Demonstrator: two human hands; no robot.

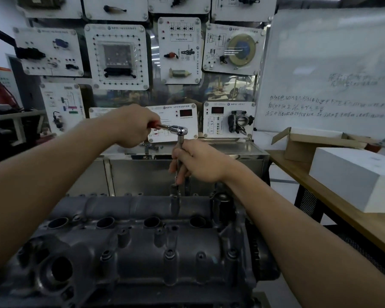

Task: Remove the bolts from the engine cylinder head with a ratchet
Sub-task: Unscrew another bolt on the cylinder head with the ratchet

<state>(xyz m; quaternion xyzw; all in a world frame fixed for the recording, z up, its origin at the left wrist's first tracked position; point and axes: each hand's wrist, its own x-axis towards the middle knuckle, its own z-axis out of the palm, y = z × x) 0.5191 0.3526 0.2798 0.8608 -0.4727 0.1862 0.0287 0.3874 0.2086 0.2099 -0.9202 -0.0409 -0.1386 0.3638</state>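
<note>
Left hand (pixel 132 128): fingers closed tight round the red grip of the ratchet (pixel 172 129), handle lying roughly level and pointing left. Likely placed at the handle's end for leverage on the swing.

Right hand (pixel 197 162): fingers and thumb wrapped around the extension bar (pixel 180 142) just under the ratchet head. The bar stands near upright. Judged purpose: keep the long bar plumb so the drive does not cam off while the other hand pulls.

Below the right hand the bar runs down to a socket (pixel 176 185) at the far edge of the cylinder head (pixel 142 247). Whether it is seated on a bolt cannot be told; too dark and blurred there.

The cylinder head fills the lower frame, directly in front of the person. It is a dark grey, dull casting with four round wells in a row across the middle. Raised bosses (pixel 169 253) line the near edge; some seem to carry fasteners, uncertain.

To the right, a wooden counter (pixel 342 221) bears a white box (pixel 353 174) and an open cardboard box (pixel 309 143).
</note>
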